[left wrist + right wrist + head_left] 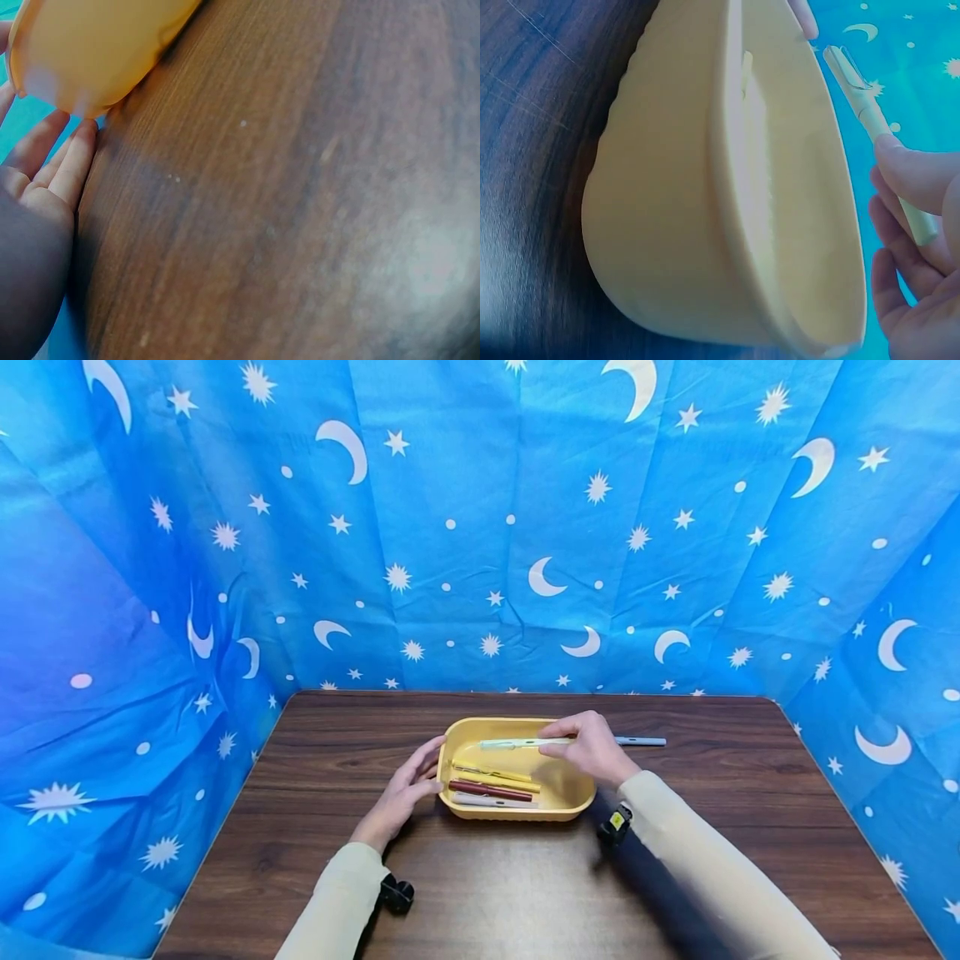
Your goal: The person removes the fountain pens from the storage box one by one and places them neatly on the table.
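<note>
In the head view my right hand (588, 745) pinches a pale green pen (517, 743) between thumb and fingers, level over the far side of a yellow basket (573, 802). The pen's clip (853, 69) points away from the hand in the right wrist view. My left hand (401, 793) holds the basket's left end, its thumb at the near corner and fingers around the far one. Inside the basket lie yellow pens (491, 771), a dark red pen (491, 791) and a light grey pen (495, 802), roughly side by side.
A blue-grey pen (643, 742) lies on the dark wood table (315, 752), just right of my right hand. Blue cloth (480, 602) with moons and stars hangs behind the table and at both sides. A small black wrist camera (617, 823) sits below my right cuff.
</note>
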`<action>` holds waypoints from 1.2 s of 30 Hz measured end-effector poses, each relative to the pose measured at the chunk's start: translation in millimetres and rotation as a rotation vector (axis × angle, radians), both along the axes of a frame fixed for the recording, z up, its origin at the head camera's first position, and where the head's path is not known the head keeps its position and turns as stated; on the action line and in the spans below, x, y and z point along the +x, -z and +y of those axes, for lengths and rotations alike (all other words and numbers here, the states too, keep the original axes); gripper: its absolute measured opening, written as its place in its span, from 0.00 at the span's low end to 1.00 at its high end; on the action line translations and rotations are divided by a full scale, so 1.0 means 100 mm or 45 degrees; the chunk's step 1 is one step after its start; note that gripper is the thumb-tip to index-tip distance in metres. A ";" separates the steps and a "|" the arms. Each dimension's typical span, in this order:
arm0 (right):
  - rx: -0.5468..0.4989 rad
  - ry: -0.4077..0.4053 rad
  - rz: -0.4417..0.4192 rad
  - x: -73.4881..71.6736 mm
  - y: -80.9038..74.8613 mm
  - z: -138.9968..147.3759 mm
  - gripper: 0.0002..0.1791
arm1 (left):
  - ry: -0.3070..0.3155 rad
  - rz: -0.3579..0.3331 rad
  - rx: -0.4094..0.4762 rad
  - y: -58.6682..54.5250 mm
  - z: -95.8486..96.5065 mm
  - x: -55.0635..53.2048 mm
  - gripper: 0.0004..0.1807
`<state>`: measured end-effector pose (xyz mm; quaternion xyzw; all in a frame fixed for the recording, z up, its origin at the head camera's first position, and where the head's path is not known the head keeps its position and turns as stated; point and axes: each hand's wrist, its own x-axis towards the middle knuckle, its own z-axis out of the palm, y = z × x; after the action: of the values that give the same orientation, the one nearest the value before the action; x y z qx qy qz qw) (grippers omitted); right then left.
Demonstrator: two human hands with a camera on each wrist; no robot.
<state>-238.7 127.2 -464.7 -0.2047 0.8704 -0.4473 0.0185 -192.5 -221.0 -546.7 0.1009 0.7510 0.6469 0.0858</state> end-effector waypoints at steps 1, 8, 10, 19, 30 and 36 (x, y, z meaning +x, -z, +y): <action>-0.004 0.013 -0.002 0.00 0.00 0.02 0.11 | 0.003 0.001 -0.002 0.01 0.00 0.00 0.41; -0.042 0.047 0.031 0.01 -0.03 0.18 0.08 | 0.016 -0.006 0.022 0.00 -0.01 -0.01 0.41; -0.046 0.061 0.024 0.02 -0.04 0.22 0.07 | 0.016 -0.012 0.027 -0.01 -0.01 0.00 0.41; -0.075 0.076 -0.034 0.07 0.00 0.34 0.07 | 0.025 -0.036 0.043 -0.03 -0.02 0.02 0.41; -0.097 0.136 0.036 0.08 0.01 0.58 0.06 | 0.029 -0.038 0.046 -0.03 -0.01 0.02 0.40; -0.173 0.139 0.052 0.09 0.05 0.74 0.07 | 0.037 -0.042 0.044 -0.02 -0.02 0.01 0.41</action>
<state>-229.3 201.3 -469.3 -0.1669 0.8482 -0.5013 -0.0375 -191.6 -222.7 -544.3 0.1027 0.7365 0.6601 0.1058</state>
